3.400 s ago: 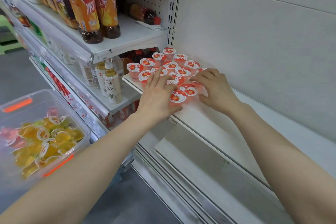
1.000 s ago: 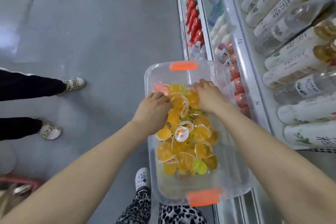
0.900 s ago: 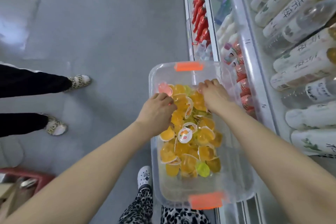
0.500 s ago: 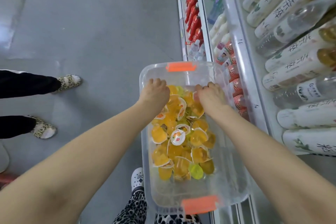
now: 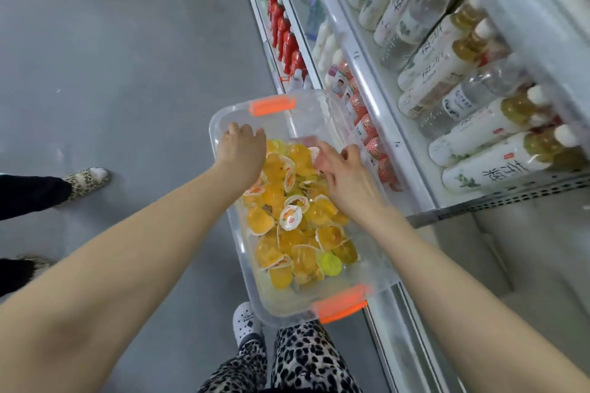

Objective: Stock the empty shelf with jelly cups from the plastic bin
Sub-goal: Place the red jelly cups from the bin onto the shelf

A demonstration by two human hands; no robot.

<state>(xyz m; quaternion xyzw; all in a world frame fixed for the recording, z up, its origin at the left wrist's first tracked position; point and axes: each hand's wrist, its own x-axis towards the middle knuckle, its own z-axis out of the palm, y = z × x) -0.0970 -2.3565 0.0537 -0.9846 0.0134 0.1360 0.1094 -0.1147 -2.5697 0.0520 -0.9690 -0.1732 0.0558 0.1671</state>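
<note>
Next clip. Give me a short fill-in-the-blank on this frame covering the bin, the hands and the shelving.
1. The clear plastic bin has two ___ handles.
2. The left hand and right hand are both at the bin's ___ end, away from the person.
3. The bottles on the shelving are on the person's ___ side.

Missing words: orange; far; right.

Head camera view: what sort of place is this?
Most likely a shop aisle, perhaps a small supermarket: white metal shelves carry rows of white-labelled drink bottles and red bottles, and a clear plastic bin with orange handles holds yellow jelly cups.
</note>
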